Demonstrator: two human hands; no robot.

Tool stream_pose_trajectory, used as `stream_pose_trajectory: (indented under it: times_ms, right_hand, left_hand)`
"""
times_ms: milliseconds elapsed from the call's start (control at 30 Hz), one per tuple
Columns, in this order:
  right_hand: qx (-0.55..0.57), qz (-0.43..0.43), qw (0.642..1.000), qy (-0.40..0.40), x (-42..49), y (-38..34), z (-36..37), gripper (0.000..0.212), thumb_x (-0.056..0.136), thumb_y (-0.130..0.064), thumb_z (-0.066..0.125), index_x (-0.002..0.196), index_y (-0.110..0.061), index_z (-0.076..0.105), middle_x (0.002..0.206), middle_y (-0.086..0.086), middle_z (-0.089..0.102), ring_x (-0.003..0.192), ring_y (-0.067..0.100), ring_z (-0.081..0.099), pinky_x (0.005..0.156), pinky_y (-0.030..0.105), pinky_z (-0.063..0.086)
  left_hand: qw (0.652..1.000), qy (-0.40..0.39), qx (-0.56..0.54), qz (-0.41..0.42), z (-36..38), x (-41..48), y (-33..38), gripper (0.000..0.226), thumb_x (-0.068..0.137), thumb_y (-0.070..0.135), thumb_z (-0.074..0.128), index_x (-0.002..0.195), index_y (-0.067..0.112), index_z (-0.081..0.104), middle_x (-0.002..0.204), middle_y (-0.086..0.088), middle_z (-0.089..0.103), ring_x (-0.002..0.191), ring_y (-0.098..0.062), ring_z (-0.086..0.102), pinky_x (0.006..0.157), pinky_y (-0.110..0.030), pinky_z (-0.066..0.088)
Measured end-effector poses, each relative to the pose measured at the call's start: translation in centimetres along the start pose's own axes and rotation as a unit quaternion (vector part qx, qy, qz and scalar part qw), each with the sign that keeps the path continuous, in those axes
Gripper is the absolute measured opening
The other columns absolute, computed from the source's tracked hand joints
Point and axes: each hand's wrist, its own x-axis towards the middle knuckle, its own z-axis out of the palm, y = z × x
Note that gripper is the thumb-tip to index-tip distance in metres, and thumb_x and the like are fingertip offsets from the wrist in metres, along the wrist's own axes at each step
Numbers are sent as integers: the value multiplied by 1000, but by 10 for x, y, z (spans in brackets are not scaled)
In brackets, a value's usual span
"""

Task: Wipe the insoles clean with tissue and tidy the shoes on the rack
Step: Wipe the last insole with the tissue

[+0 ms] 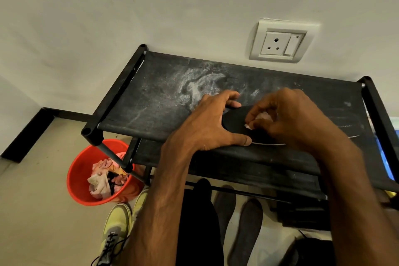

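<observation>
A black insole (236, 122) lies on the dusty top shelf of the black shoe rack (151, 101). My left hand (212, 123) grips its left end, fingers over the far edge and thumb at the near edge. My right hand (289, 114) pinches a crumpled white tissue (262, 117) and presses it onto the insole. Two grey insoles (246, 229) lie on the floor below the rack. A pair of yellow-green sneakers (117, 227) stands on the floor at the lower left.
A red bucket (77, 177) holding crumpled cloths sits on the floor under the rack's left corner. A white wall socket (280, 42) is on the wall behind the rack. A dark bag (313, 250) lies at the lower right.
</observation>
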Motion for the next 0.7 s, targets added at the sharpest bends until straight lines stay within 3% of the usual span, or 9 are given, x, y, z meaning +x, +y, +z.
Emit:
stream_pose_trajectory:
  times_ms: [167,233,300,400,467,600,700]
  right_hand:
    - [-11,10,991,133,10,-3,20,15,87,-26,78,97,-37,78,88,-11,65,84,15,63,78,48,59]
    - [-7,10,989,149,12,-3,22,15,87,-26,77,99,-36,79,83,-13,62,80,13,61,75,47,59]
    - [-4,12,993,119,12,0,19,14,89,-26,76,97,-36,79,87,-11,68,80,12,62,75,44,59]
    - [7,18,1000,19,6,2,3,15,89,-21,76,88,-35,78,82,-17,66,73,4,58,67,25,48]
    - [27,24,998,-46,-2,3,-8,17,86,-20,78,82,-36,78,87,-18,69,78,1,61,65,17,44]
    - [24,25,994,-101,-11,3,-19,14,81,-25,82,77,-37,79,83,-16,72,78,-10,60,62,17,46]
    - [15,36,998,-52,-6,3,-14,13,80,-27,83,78,-39,77,83,-18,70,78,-1,63,70,25,54]
  left_hand:
    - [1000,-2,10,2,0,0,1,106,62,49,93,149,27,38,131,17,56,128,-13,45,107,-44,45]
    - [1000,-2,10,1,0,0,1,105,62,49,93,149,26,39,131,17,56,127,-13,45,107,-44,45]
    - [1000,-1,6,1,-1,-1,1,105,61,49,93,148,26,40,129,18,57,126,-12,46,106,-43,46]
    - [1000,0,-1,-1,-1,-1,0,104,59,49,94,147,26,41,126,20,56,124,-12,48,105,-42,47]
    - [1000,0,0,-3,-1,-1,0,106,58,51,93,147,26,41,126,21,56,124,-12,48,105,-42,47]
    - [1000,2,11,1,-1,-1,3,105,58,51,93,146,27,42,127,20,56,123,-12,48,105,-43,46]
    - [1000,2,25,5,-2,-2,4,99,62,50,92,145,27,44,128,17,56,124,-11,47,106,-42,45]
